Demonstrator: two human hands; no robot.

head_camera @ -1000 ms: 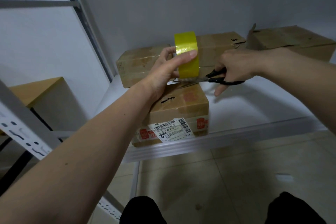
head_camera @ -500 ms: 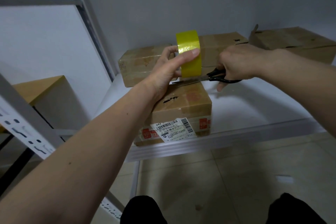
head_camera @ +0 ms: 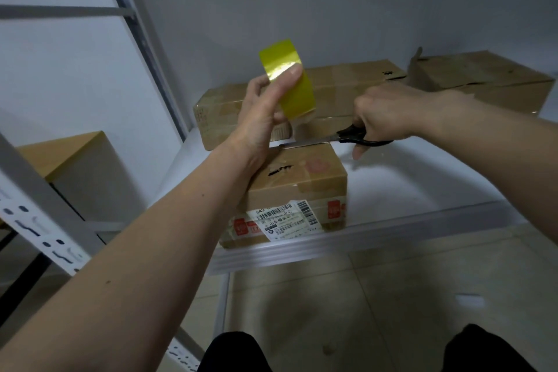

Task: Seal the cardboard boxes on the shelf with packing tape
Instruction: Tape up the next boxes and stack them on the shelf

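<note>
left hand (head_camera: pixel 262 118) hides the scissors (head_camera: pixel 338 138) tip; label (head_camera: pixel 283 220) print too small to read.

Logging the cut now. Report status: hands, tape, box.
Left hand grips tape roll, raised and tilted. Right hand holds scissors, blades at front box's rear top edge. Nothing in the way.

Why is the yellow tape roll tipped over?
Tipped: the tape roll leans to one side in the left hand, held above the box.
</note>
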